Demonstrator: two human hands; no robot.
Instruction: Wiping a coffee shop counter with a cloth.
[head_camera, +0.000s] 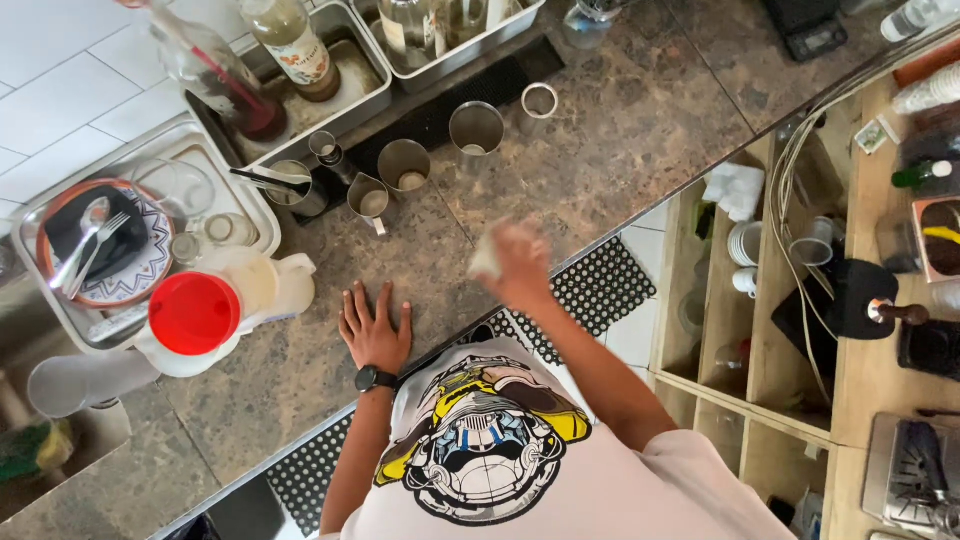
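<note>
My left hand (375, 330), a black watch on its wrist, lies flat with fingers spread on the brown stone counter (620, 130). My right hand (515, 265) is over the counter to its right, blurred by motion. It is closed on a small pale thing (487, 258) that looks like a folded cloth. Just beyond both hands stand several metal cups (476, 128) and a small metal pitcher (370, 200) along a black bar mat (440, 110).
A white jug with a red lid (195, 312) stands left of my left hand. Behind it a metal tray (255, 200) holds a plate with spoon and fork (95, 245). Bottles (290, 40) stand in trays at the back. Wooden shelves (760, 300) with cups are at right.
</note>
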